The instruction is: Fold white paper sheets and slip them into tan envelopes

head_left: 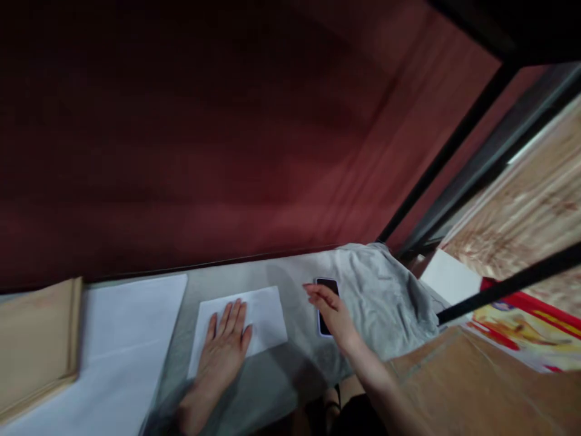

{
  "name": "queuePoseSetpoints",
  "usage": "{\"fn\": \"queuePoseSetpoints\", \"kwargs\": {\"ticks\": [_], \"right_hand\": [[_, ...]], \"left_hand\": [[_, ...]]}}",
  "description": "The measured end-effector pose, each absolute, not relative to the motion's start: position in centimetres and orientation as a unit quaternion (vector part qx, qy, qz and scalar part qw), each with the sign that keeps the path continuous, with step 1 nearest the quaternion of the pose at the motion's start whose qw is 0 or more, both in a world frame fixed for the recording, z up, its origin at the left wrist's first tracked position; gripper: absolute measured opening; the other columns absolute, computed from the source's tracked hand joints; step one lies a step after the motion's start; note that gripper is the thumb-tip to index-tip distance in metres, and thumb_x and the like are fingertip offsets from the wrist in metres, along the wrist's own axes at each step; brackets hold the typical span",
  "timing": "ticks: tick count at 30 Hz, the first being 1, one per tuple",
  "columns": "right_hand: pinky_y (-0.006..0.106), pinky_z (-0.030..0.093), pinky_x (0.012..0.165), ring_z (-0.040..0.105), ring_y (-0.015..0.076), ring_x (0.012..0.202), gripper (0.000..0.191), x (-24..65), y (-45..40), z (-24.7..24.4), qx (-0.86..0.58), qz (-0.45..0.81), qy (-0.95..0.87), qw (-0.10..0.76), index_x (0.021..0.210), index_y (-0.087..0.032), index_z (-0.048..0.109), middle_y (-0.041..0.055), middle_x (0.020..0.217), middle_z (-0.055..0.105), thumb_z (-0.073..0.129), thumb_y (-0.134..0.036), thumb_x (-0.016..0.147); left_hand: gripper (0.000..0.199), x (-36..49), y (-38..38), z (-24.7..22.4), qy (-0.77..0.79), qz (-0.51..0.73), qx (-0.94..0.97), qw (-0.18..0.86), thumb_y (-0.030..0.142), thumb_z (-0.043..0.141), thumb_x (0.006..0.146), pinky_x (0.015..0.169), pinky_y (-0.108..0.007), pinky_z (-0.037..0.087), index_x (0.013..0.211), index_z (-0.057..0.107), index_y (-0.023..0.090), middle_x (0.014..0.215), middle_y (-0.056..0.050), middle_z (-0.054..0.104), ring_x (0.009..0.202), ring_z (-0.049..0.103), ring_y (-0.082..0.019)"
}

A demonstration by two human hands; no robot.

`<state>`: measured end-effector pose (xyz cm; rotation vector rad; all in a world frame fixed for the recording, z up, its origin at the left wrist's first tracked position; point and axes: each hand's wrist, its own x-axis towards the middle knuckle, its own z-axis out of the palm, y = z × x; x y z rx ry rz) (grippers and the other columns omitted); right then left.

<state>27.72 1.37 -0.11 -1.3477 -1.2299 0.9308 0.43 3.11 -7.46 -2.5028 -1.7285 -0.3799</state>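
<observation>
Across a bench [304, 269] draped in grey cloth [381, 297], a white sheet of paper [267, 321] is laid near the middle, plain and slightly askew. It is pressed flat by the left hand [226, 348], palm down, fingers spread and thumb held out. To its right, a dark-screened phone [324, 325] with a pale edge is partly hidden by the right hand [329, 309], whose fingers are bent leftward and held close together. Nothing is seen in that grip; whether it is closed, or the phone touched, cannot be told. At far left, brown card [36, 345] is stacked upon a larger white sheet [129, 345]. Beyond the bench at right, a red-and-yellow printed package [529, 327] is seen, its contents hidden.
</observation>
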Motion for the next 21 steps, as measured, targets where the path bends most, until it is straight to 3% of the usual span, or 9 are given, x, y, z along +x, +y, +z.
{"fn": "queuePoseSetpoints", "kwargs": {"ticks": [4,7,11,21], "right_hand": [[0.043,0.050,0.109,0.063,0.0231,0.124,0.041,17.8,2.4,-3.3,-0.525,0.378,-0.619,0.445,0.129,-0.027,0.067,0.0044,0.132,0.070,0.041,-0.045,0.103],[0.049,0.039,0.120,0.049,0.0250,0.142,0.047,14.0,2.6,-5.7,-0.527,0.257,-0.726,0.360,0.146,-0.020,0.055,0.0093,0.151,0.056,0.036,-0.036,0.105],[0.050,0.028,0.126,0.037,0.0258,0.150,0.054,13.5,2.7,-7.4,-0.531,0.125,-0.798,0.257,0.156,-0.015,0.041,0.0113,0.160,0.042,0.040,-0.036,0.106],[0.056,0.030,0.121,0.038,0.0323,0.149,0.059,17.9,2.9,-8.7,-0.586,0.027,-0.767,0.259,0.159,-0.015,0.034,0.0158,0.161,0.040,0.041,-0.039,0.106]], "left_hand": [[0.058,0.2,3.2,-8.4,-0.558,-0.147,-0.815,0.050,0.036,0.034,0.101,0.125,-0.053,0.022,0.152,0.043,0.012,0.159,-0.014,0.043,0.151,0.036,-0.027],[0.059,-0.2,3.1,-9.3,-0.541,-0.155,-0.825,0.055,0.027,0.034,0.098,0.125,-0.052,0.024,0.156,0.037,0.013,0.159,-0.015,0.043,0.151,0.035,-0.024],[0.059,-0.6,2.7,-9.3,-0.548,-0.142,-0.821,0.068,0.020,0.030,0.098,0.126,-0.046,0.023,0.156,0.036,0.010,0.159,-0.015,0.043,0.151,0.035,-0.023],[0.062,-1.3,2.1,-7.9,-0.578,-0.183,-0.793,0.061,0.031,0.033,0.102,0.125,-0.049,0.026,0.159,0.027,0.007,0.162,-0.018,0.037,0.153,0.031,-0.027]]}}
